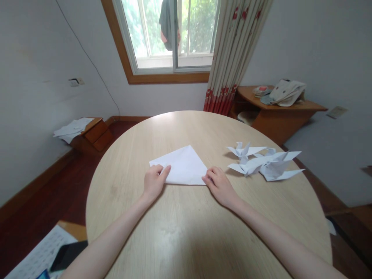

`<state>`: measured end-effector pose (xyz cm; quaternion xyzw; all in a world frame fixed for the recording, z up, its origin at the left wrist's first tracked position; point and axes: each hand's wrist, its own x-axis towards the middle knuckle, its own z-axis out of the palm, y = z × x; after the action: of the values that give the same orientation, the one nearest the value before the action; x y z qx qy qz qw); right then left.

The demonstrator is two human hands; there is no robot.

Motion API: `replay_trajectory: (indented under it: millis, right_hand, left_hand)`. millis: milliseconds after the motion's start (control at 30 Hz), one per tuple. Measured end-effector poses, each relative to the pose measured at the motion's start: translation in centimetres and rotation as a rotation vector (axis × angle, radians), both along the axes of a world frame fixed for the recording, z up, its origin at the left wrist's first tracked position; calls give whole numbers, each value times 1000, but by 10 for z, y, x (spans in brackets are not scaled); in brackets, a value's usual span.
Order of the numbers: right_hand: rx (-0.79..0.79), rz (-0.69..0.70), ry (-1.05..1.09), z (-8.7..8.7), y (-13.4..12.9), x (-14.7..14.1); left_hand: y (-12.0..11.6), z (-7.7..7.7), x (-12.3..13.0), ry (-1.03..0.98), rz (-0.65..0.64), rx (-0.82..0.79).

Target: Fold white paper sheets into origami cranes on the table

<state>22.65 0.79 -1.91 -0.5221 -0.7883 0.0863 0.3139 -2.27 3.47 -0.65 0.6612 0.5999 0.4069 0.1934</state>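
Note:
A folded sheet of white paper (184,166) lies on the round wooden table (174,224), with one corner pointing away from me and a straight edge towards me. At its left end, my left hand (155,179) grips the paper, the thumb resting on top and the fingers curled at the edge. My right hand (219,184) pinches the right corner, thumb and fingertips close together. Several folded white paper birds (261,162) stand in a cluster on the table to the right of my right hand.
A dark phone (68,255) and a printed sheet (37,252) lie low at the left, beside the table. Papers (74,128) top a small cabinet (99,135) at the far left. A cloth bag (286,93) sits on a corner desk (270,116) near the curtain (232,50).

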Motion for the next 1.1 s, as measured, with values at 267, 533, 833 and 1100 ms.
replay_trajectory:
  millis: [267,533,833,1100]
  right_hand:
    - [16,33,-85,0,-1,-5]
    - [11,38,-144,4,-4,-11]
    - [-19,91,-140,4,-23,-23]
    - [-5,88,-191,4,-24,-23]
  left_hand:
    - [-2,2,3,150,90,108]
    - [-21,25,27,754,-105,406]
    - [-32,26,41,942,-458,174]
    - [-31,22,30,897,-456,98]
